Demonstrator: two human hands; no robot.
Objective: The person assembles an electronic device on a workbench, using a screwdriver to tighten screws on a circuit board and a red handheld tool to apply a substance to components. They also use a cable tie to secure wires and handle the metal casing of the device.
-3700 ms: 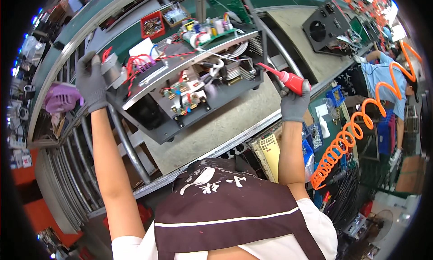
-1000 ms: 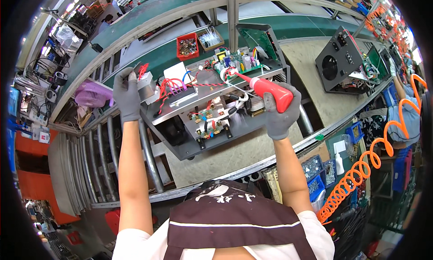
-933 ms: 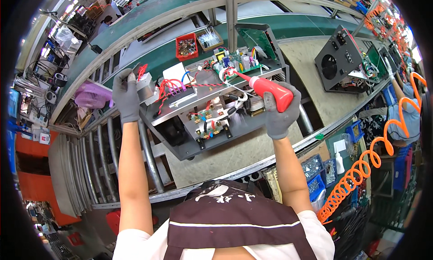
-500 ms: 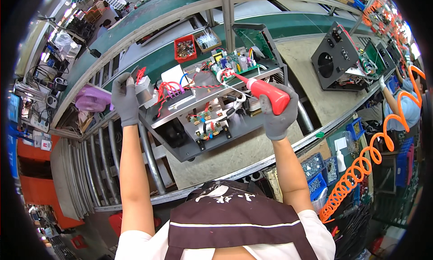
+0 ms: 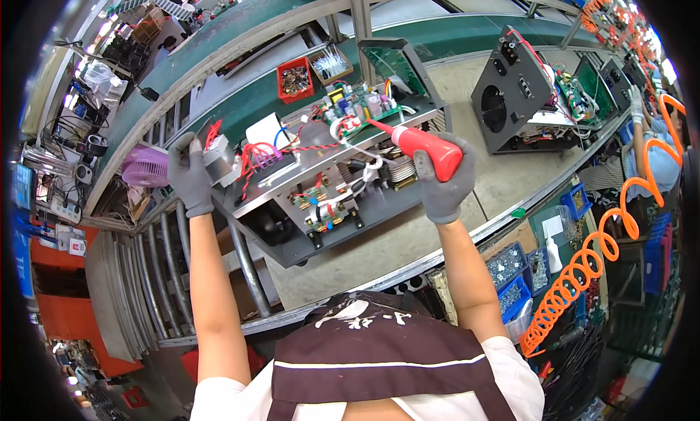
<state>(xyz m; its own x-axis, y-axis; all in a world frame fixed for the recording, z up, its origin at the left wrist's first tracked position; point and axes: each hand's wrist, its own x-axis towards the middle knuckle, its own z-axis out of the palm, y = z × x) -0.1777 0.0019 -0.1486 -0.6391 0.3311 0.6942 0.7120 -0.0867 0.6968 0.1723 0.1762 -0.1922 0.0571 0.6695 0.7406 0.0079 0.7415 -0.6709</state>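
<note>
A dark metal machine chassis lies open in front of me, with a circuit board, red wires and a silver metal box on its upper side. My right hand, in a grey glove, is wrapped round a red squeeze bottle. The bottle's thin red nozzle points left to the near edge of the board; whether it touches cannot be made out. At the chassis's left end, beside the silver box, my gloved left hand is closed on the end panel's edge, its fingers partly hidden.
A second open machine stands to the right. Behind the chassis are a red bin of small parts and a cardboard box. Metal rollers run at left. An orange coiled hose hangs at right near blue screw bins.
The chassis and my left hand have shifted slightly left, and the second machine has come further left too. My right hand has moved a little left with the bottle still in its grip.
</note>
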